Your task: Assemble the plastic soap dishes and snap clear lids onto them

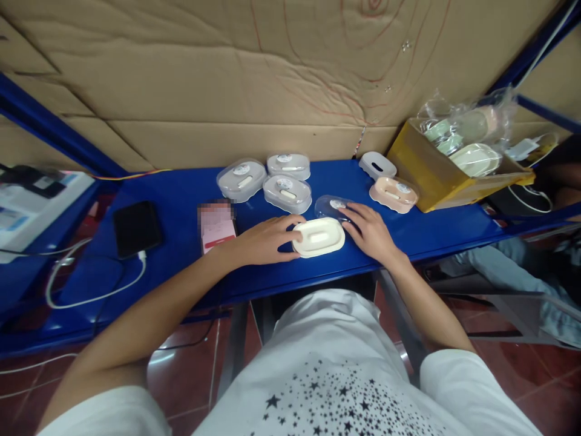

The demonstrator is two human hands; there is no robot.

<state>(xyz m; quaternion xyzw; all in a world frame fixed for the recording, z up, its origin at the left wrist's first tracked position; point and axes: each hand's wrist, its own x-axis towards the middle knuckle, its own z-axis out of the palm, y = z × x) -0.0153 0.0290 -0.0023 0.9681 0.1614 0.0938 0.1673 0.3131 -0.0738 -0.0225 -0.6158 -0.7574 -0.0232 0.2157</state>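
Observation:
A cream oval dish (pixel 319 237) with a raised middle bar lies near the front edge of the blue table. My left hand (pixel 271 241) curls its fingers and thumb around the left end of this dish. Behind it is a clear plastic lid (pixel 323 207) with a round sticker. My right hand (pixel 371 235) has its fingertips on the right side of that lid, its thumb close to the dish's right end. Several lidded pale boxes (pixel 287 194) stand beyond my hands. A pink lidded box (pixel 394 194) and a white slotted piece (pixel 377 165) are farther right.
A cardboard box (pixel 420 169) with plastic-wrapped dishes stands at the right. A pink-screened phone (pixel 218 224) lies by my left forearm. Farther left are a black device (pixel 136 229) on a white cable and a power strip (pixel 68 203). Another person's leg (pixel 512 278) shows at the right.

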